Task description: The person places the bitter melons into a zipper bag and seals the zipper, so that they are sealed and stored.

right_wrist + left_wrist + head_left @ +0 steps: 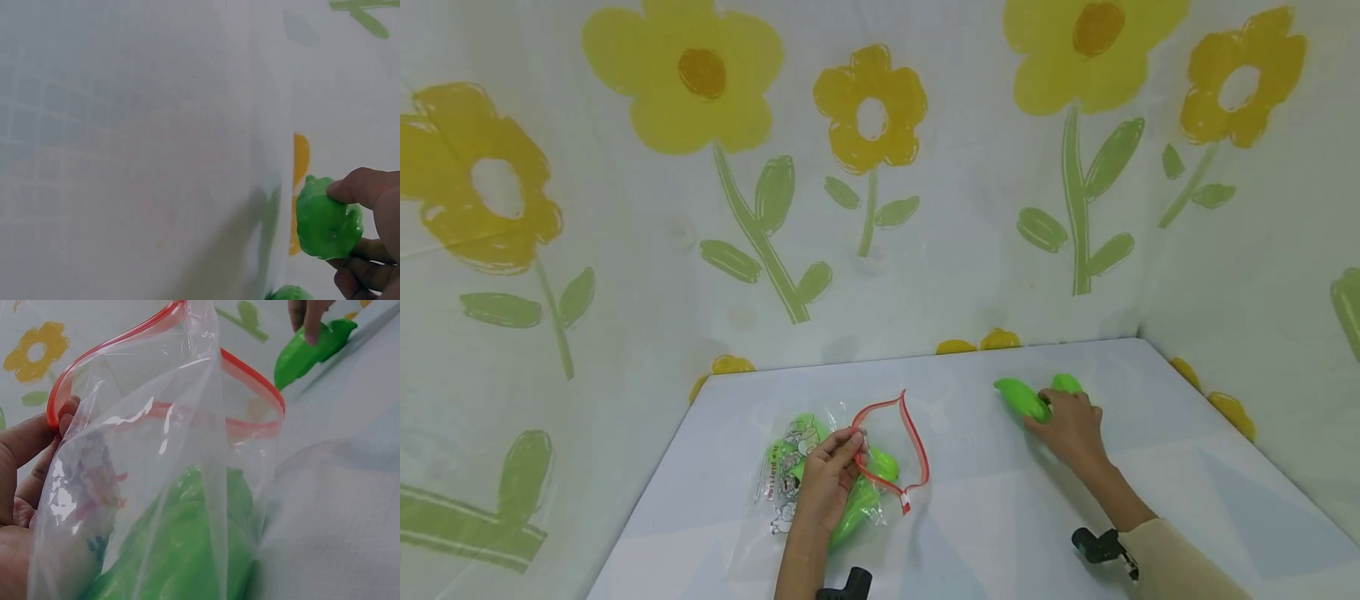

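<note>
A clear zip bag point(790, 508) with a red zip rim and printed cartoon figures lies on the left of the table, its mouth spread wide. Several glossy green pieces point(187, 531) are inside it. My left hand point(827, 479) pinches the red rim between thumb and fingers. On the right, my right hand point(1071, 425) pinches a bright green, rounded, tapering piece point(328, 219) that looks like a toy vegetable; its exact kind is unclear. Another green piece point(1066, 382) sits just beyond that hand, partly hidden by it.
The white table point(970, 533) ends at a back edge against a flower-printed cloth wall point(940, 275). More of that cloth stands at both sides. Black camera mounts point(1097, 546) are worn at both wrists.
</note>
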Action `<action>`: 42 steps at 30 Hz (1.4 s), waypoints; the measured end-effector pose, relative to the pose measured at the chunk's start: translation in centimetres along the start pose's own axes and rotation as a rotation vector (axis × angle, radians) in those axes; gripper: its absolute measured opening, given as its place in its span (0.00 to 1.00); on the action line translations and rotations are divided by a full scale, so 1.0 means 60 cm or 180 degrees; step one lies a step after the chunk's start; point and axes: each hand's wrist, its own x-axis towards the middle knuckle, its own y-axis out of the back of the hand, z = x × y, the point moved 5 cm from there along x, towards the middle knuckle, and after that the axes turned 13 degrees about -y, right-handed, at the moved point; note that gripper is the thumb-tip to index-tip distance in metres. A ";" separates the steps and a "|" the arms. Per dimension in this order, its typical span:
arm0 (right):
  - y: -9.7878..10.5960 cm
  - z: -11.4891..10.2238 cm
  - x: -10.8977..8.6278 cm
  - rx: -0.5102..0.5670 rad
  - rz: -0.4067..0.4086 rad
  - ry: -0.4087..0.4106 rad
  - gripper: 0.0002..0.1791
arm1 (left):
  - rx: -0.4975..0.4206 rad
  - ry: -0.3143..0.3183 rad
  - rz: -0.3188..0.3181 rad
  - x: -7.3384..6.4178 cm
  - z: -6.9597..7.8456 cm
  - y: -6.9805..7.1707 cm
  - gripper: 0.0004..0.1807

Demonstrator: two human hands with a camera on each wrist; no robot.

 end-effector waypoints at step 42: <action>0.041 -0.120 -0.097 0.0780 -0.0247 0.0984 0.27 | -0.0023 -0.0070 -0.0071 0.000 0.001 -0.003 0.14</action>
